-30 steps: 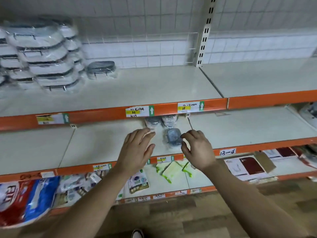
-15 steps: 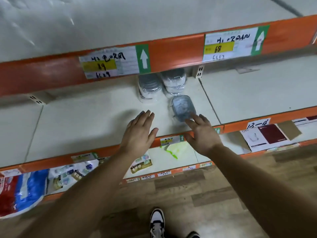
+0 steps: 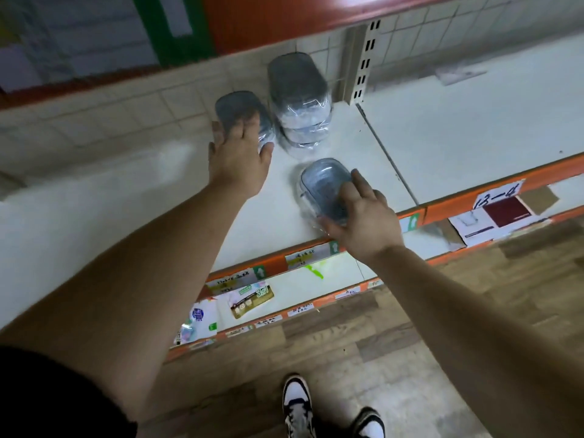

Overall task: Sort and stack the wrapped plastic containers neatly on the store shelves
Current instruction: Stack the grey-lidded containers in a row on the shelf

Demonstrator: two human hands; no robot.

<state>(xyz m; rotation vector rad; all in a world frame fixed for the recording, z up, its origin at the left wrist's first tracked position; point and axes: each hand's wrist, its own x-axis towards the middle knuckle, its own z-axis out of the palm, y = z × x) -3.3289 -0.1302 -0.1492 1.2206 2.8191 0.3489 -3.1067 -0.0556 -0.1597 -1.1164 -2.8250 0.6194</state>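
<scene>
r grip [image 3: 363, 216] atop front container [image 3: 322, 184], l grip [image 3: 240, 162] touching rear-left container [image 3: 237, 105].

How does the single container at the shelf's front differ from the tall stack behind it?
The front container lies alone; the tall stack holds several piled up. The front container sits near the orange edge, the tall stack by the back wall. The right hand rests on the front container; no hand is on the tall stack. Both have clear wrap.
</scene>
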